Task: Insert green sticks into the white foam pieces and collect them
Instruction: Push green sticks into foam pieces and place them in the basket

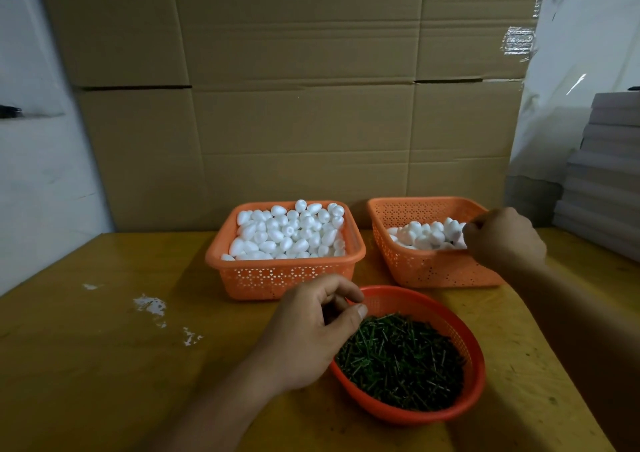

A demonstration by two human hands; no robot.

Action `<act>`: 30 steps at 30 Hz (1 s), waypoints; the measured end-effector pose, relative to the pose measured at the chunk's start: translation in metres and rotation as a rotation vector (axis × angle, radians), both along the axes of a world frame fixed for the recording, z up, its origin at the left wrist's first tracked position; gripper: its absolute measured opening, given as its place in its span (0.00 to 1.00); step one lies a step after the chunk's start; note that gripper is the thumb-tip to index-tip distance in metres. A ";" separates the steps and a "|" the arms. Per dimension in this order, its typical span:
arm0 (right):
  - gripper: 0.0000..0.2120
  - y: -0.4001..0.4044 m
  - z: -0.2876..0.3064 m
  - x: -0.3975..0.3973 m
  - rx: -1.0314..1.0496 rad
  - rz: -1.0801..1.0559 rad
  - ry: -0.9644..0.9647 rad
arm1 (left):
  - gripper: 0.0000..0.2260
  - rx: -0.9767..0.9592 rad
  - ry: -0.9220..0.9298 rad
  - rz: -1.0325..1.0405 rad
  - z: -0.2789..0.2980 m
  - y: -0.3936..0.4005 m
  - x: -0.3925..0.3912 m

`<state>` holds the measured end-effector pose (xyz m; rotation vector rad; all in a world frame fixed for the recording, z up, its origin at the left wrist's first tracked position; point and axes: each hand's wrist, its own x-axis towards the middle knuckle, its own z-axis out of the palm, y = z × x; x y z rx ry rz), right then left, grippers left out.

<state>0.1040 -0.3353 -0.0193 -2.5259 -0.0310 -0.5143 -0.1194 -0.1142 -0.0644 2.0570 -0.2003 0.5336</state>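
- Plainly, the layout serves a two-handed routine: 3 containers sit close together on the yellow wooden table, all within easy reach.
- Nearest, the round red perforated plastic basket holds a loose heap of thin, short green sticks, dark and bristly, lying in every direction.
- Behind it to the left, the square orange lattice-walled plastic basket is heaped with smooth, matte, egg-shaped white foam pieces; it is probably the supply.
- At the right, a second orange perforated basket is tilted and only partly filled with similar white foam eggs, so it is likely the collecting bin.
- Over the near rim of the red basket, the left hand hovers with thumb and forefinger tips drawn near each other; whether a stick sits between them I cannot tell.
- Reaching into the right basket, the right hand has its fingers curled; what it grips, if anything, is hidden.
- White crumbs, perhaps foam, fleck the table at the left.
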 end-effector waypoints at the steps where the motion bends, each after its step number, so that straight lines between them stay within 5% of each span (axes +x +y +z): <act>1: 0.14 0.000 -0.001 -0.004 0.037 0.017 -0.036 | 0.03 0.004 -0.006 0.000 0.000 0.000 0.000; 4: 0.13 0.003 -0.003 -0.025 0.121 0.105 -0.101 | 0.02 0.032 -0.026 0.003 -0.002 0.000 0.001; 10: 0.12 0.017 -0.016 -0.088 0.346 0.439 -0.143 | 0.21 0.041 -0.049 0.085 0.000 0.003 0.002; 19: 0.11 0.025 -0.035 -0.125 0.223 0.649 -0.104 | 0.11 0.192 -0.086 0.438 0.041 0.065 0.036; 27: 0.13 0.022 -0.030 -0.131 0.215 0.667 -0.161 | 0.05 0.686 0.512 0.442 0.070 0.116 0.105; 30: 0.14 0.022 -0.029 -0.133 0.217 0.683 -0.171 | 0.10 0.842 0.662 0.412 0.069 0.111 0.114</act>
